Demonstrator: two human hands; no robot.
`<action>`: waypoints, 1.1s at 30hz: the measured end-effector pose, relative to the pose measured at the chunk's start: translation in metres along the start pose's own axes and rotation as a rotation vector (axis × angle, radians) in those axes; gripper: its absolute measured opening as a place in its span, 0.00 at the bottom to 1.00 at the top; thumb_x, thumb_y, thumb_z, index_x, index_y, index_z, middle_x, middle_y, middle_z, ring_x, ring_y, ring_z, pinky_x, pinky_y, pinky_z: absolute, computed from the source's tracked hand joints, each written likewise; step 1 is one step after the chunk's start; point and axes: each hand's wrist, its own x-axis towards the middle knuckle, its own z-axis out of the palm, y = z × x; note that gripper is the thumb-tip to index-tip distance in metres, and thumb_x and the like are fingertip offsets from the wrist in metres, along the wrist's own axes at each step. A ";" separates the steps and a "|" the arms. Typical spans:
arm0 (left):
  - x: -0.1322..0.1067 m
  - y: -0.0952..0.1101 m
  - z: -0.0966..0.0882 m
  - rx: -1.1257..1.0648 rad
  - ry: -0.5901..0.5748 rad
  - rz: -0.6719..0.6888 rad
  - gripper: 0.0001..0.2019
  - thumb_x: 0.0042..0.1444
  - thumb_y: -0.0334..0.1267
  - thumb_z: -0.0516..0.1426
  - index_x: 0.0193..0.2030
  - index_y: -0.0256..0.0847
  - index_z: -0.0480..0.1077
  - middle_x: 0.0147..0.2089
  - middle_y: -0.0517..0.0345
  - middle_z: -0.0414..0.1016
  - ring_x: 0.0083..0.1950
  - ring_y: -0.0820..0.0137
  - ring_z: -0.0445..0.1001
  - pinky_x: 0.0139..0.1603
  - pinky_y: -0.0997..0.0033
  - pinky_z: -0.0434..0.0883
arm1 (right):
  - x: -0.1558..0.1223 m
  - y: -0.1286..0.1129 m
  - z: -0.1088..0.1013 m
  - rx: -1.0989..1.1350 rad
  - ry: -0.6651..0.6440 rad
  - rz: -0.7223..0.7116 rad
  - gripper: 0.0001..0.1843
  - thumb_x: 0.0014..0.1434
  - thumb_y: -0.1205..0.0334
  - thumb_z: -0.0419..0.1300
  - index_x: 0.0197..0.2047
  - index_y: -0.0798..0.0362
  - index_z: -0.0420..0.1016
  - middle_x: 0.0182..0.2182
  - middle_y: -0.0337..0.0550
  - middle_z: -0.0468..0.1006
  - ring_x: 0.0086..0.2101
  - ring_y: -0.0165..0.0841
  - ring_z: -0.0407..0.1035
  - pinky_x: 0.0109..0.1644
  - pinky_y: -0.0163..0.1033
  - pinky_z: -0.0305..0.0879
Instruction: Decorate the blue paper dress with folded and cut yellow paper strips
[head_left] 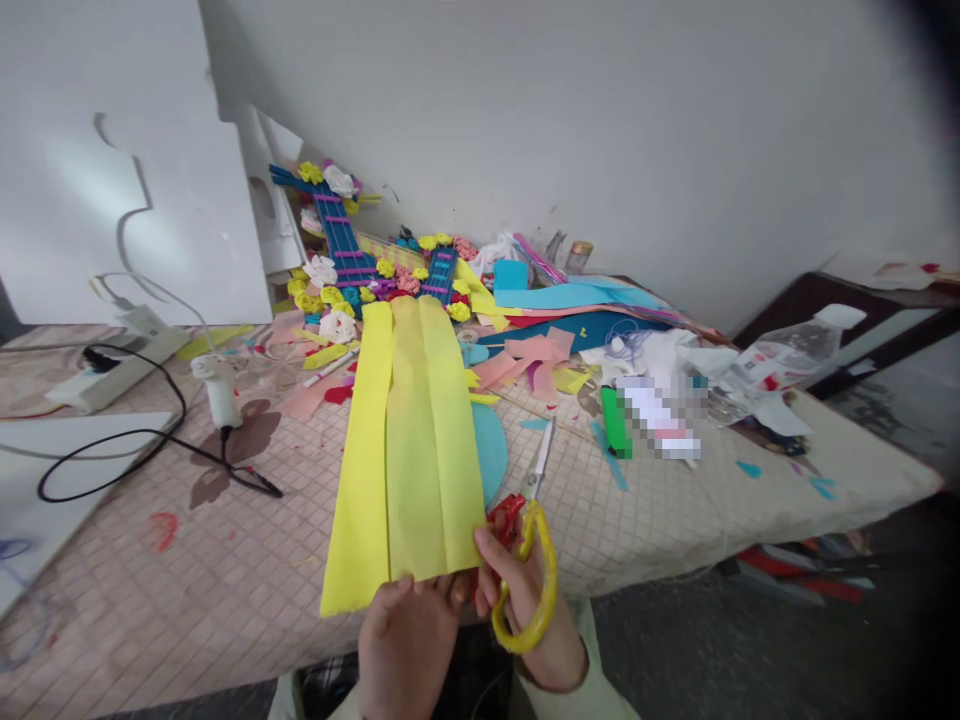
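Note:
A long sheet of yellow crepe paper [412,440] with lengthwise folds lies over the near middle of the table. My left hand [409,635] pinches its near edge, thumb on top and fingers beneath. At the near right corner of the sheet is my right hand [517,590], its fingers closed round the scissors [536,550]. One scissor handle is yellow, the other red, and the blades point away from me to the right of the paper. Part of a light blue paper piece [489,450] shows from under the sheet's right side.
Crepe paper flowers [330,290] and blue ladder-like pieces crowd the back by the wall. A glue gun [217,390] with a black cable stands left, near a power strip [112,370]. Paper scraps [525,360], a green object [616,422] and a plastic bottle [799,345] lie right.

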 end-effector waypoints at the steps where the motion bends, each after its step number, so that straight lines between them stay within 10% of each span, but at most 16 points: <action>1: 0.000 0.000 0.002 0.000 -0.017 0.012 0.08 0.46 0.35 0.52 0.29 0.45 0.74 0.30 0.55 0.74 0.35 0.65 0.69 0.48 0.57 0.64 | 0.000 -0.001 0.001 0.019 0.034 -0.034 0.17 0.49 0.52 0.61 0.27 0.52 0.58 0.06 0.24 0.59 0.08 0.22 0.56 0.11 0.26 0.54; 11: 0.013 -0.016 0.017 -0.039 -0.054 0.036 0.17 0.61 0.39 0.43 0.53 0.50 0.65 0.54 0.59 0.68 0.56 0.67 0.64 0.61 0.61 0.53 | 0.002 -0.017 -0.015 -0.126 0.186 -0.127 0.19 0.48 0.53 0.62 0.31 0.50 0.54 0.07 0.21 0.59 0.08 0.21 0.53 0.11 0.27 0.56; 21: 0.017 -0.015 0.023 -0.124 0.168 0.041 0.17 0.61 0.35 0.43 0.51 0.47 0.67 0.53 0.61 0.69 0.58 0.69 0.62 0.59 0.66 0.57 | 0.004 -0.020 -0.025 -0.119 0.235 -0.110 0.18 0.47 0.54 0.62 0.31 0.50 0.55 0.07 0.21 0.59 0.08 0.23 0.56 0.13 0.28 0.58; 33: 0.023 -0.018 0.010 -0.095 0.024 0.043 0.19 0.61 0.36 0.43 0.58 0.49 0.59 0.57 0.62 0.65 0.61 0.71 0.56 0.61 0.67 0.55 | -0.035 -0.021 -0.053 -0.273 0.205 -0.098 0.14 0.52 0.51 0.57 0.27 0.52 0.61 0.06 0.26 0.58 0.08 0.21 0.51 0.11 0.26 0.50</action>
